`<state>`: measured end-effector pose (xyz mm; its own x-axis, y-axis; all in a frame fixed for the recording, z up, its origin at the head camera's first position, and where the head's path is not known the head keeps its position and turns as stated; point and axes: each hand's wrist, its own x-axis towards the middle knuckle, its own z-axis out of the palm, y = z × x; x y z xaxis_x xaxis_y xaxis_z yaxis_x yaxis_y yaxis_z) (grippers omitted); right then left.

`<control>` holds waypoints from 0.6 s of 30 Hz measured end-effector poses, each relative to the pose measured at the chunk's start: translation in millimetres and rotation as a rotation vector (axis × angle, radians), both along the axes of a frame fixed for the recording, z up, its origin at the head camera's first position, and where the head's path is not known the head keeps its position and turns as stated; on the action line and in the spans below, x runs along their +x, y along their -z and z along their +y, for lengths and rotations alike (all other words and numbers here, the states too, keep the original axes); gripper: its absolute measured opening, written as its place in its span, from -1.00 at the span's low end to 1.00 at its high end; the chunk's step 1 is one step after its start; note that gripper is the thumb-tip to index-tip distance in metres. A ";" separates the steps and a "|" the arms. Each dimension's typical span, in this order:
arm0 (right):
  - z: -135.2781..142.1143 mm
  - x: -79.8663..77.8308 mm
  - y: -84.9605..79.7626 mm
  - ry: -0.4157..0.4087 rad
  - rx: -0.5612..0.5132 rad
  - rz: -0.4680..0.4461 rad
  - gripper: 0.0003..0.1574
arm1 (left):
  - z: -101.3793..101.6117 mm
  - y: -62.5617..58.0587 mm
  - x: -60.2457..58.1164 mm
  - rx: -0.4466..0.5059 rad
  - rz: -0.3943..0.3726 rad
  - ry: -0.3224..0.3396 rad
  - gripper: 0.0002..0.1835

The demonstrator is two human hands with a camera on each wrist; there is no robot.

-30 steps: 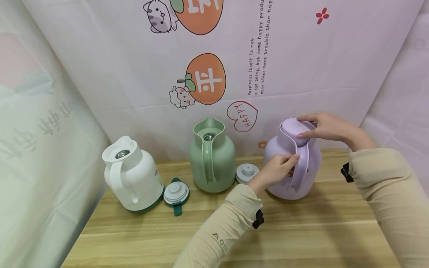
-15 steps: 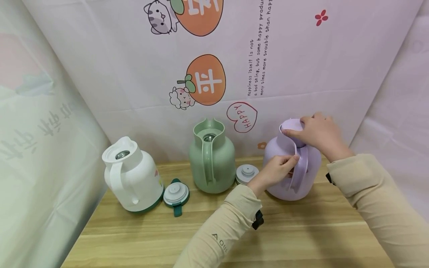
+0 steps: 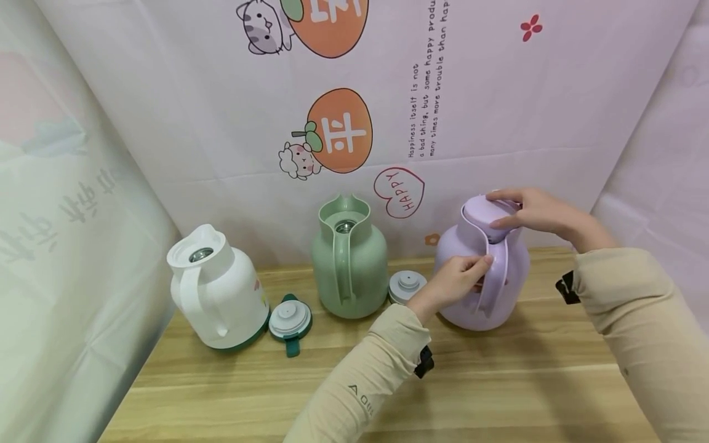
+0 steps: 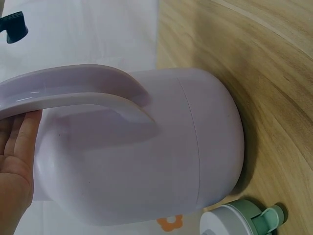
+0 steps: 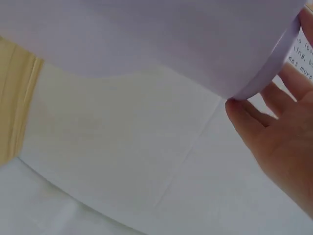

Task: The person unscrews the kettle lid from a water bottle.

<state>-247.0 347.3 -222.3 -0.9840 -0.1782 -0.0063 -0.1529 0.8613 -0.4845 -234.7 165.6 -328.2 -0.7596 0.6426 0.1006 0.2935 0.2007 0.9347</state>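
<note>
A light purple thermos jug [image 3: 515,280] stands upright on the right of the table. My left hand [image 3: 455,282] holds its handle [image 3: 495,280], and in the left wrist view the fingers [image 4: 27,132] reach under that handle [image 4: 73,81]. My right hand [image 3: 540,212] grips the purple lid [image 3: 483,211] in the jug's mouth, thumb and fingertips on its edge. The lid sits slightly raised at the handle side, where a dark gap shows under it. In the right wrist view, the fingers [image 5: 244,120] touch the jug's top edge.
A green jug [image 3: 360,271] and a white jug [image 3: 229,295] stand lidless to the left. One upturned lid [image 3: 290,320] lies beside the white jug, another lid [image 3: 407,286] between the green and purple jugs. A printed cloth [image 3: 487,111] hangs behind the wooden table [image 3: 471,394].
My right hand swung leftward over the lid, its thumb across the top, then went back right to its earlier pose. My left hand stayed at the handle.
</note>
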 end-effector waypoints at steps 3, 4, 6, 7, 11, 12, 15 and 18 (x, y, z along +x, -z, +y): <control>-1.2 0.4 1.2 0.041 -0.017 0.008 -0.11 | -0.2 -1.2 0.3 0.001 -0.003 -0.001 -0.53; -2.8 0.5 2.3 0.071 -0.015 0.020 -0.07 | -0.2 -0.9 0.3 0.003 -0.006 -0.001 -0.53; -7.0 0.8 4.4 0.140 0.004 0.057 0.06 | -0.4 -0.5 0.4 -0.001 -0.002 -0.001 -0.53; -9.5 1.0 5.2 0.174 0.013 0.075 0.12 | -0.5 -0.4 0.4 -0.003 0.002 -0.001 -0.53; -20.9 3.1 7.6 0.267 0.094 0.117 0.31 | -0.9 -0.5 0.4 -0.004 0.009 0.005 -0.53; -23.9 3.9 8.2 0.274 0.122 0.125 0.33 | -1.1 -0.6 0.3 -0.005 0.009 0.007 -0.53; -30.7 5.8 9.1 0.270 0.198 0.154 0.30 | -1.2 -0.7 0.0 0.000 0.001 0.014 -0.54; -31.6 5.9 7.2 0.234 0.221 0.181 0.18 | -1.2 -0.8 -0.3 -0.002 0.000 0.012 -0.54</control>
